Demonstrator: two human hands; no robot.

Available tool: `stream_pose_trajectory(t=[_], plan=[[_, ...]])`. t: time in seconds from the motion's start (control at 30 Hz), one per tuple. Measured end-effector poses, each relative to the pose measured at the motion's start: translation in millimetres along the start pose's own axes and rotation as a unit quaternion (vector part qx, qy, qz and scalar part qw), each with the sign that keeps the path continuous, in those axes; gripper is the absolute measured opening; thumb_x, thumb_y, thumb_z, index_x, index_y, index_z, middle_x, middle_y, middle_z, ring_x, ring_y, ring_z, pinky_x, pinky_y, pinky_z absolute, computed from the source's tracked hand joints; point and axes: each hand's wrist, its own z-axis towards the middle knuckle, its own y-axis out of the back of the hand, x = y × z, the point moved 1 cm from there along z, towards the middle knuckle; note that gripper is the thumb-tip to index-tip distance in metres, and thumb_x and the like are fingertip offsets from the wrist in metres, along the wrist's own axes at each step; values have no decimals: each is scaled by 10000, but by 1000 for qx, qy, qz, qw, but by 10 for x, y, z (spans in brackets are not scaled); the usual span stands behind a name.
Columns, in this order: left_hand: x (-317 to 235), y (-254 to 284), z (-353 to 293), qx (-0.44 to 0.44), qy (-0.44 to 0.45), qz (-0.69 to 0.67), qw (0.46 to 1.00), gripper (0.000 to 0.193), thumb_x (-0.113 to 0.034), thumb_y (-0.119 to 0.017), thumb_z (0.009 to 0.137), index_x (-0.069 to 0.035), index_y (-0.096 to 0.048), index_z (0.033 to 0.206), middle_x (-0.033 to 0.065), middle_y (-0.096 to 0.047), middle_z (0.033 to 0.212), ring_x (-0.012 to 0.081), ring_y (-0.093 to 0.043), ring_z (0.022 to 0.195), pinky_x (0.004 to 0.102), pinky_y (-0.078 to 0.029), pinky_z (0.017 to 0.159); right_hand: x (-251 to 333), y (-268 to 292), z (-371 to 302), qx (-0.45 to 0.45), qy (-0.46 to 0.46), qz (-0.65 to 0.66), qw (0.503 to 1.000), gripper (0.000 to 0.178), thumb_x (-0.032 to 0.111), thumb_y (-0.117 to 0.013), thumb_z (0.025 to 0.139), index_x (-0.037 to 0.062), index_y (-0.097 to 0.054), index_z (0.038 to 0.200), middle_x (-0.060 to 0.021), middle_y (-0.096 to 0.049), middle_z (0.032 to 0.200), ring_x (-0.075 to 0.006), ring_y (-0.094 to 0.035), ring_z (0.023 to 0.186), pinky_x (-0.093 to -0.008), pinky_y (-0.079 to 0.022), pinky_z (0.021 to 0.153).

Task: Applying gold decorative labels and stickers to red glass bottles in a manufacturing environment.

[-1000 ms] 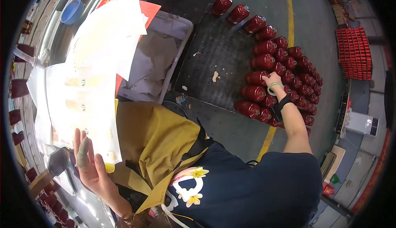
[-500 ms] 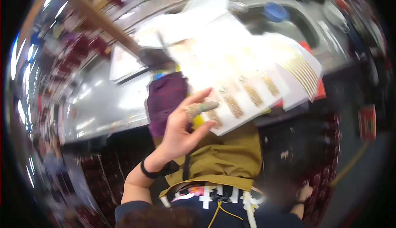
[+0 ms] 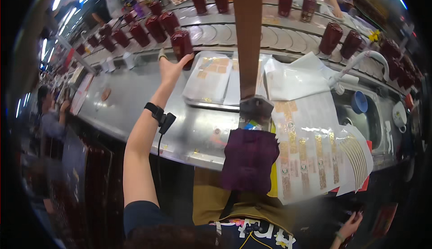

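Observation:
My left hand (image 3: 169, 67) reaches across the metal worktop to a dark red glossy vase (image 3: 182, 44) at its back edge. Thumb and fingers are spread apart, with the thumb overlapping the vase's lower right; whether they touch it I cannot tell. A black band with a corded clip circles my left wrist. Down at the lower right, my right hand (image 3: 348, 227) has curled fingers against something dark that I cannot make out. Translucent sheets with gold and brown decals (image 3: 310, 145) lie right of centre. Beside them hangs a dark purple cloth (image 3: 249, 161).
A moving-line track of pale plates (image 3: 283, 39) runs behind the worktop (image 3: 135, 100), bearing several dark red vases. A brown post (image 3: 246, 37) rises at centre. A white-lined tray (image 3: 209, 80) holds decal pieces. Right are a sink with a blue bowl (image 3: 359, 101) and faucet (image 3: 380, 57). Other people work nearby.
My left hand has gone from beside the decal sheets, far out to the left, to the vase. The head view has swung leftward and up. My right hand stays low at the right.

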Motion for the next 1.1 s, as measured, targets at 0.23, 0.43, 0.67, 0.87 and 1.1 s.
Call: stream_pose_trajectory(t=[0.23, 0.43, 0.67, 0.87, 1.1], plan=[[331, -653, 642, -9, 72, 60, 996, 843, -478, -976, 585, 94, -637, 1102, 245, -723, 1112, 369, -720, 1026, 434, -560, 912, 2700, -130, 111, 47, 231, 93, 967, 258, -38, -699, 872, -20, -637, 1121, -131, -564, 846, -252, -534, 705, -348, -432, 645], [128, -163, 372, -68, 54, -154, 984, 696, -317, -973, 706, 82, -660, 1183, 153, -724, 1172, 238, -702, 1027, 366, -540, 950, 3442, -256, 16, 83, 336, 147, 927, 261, -12, -750, 830, 17, -661, 1074, -104, -580, 814, -251, -527, 659, -367, -434, 602], [-520, 1253, -812, 102, 42, -417, 902, 563, -243, -759, 957, 38, -529, 1387, 110, -651, 1284, 190, -639, 1140, 356, -483, 1038, 4155, -613, -317, 225, 389, 311, 837, 454, 108, -883, 771, 26, -674, 1165, -130, -690, 960, -310, -670, 833, -381, -531, 725], [-1214, 1176, -2407, 403, 189, -341, 828, 500, -296, -757, 914, 35, -616, 1261, 93, -709, 1143, 169, -681, 1022, 331, -545, 910, 4768, -626, -927, 410, 413, 395, 711, 1126, 235, -972, 672, 11, -354, 1587, -176, -628, 1391, -279, -661, 931, -358, -534, 829], [-1617, 823, -2786, 428, 293, -409, 751, 632, -325, -771, 943, 34, -489, 1380, 149, -677, 1220, 183, -677, 1078, 346, -551, 949, 4602, -641, -996, 471, 344, 398, 708, 1125, 249, -956, 686, 21, -333, 1594, -245, -590, 1408, -369, -654, 1210, -423, -535, 1006]])
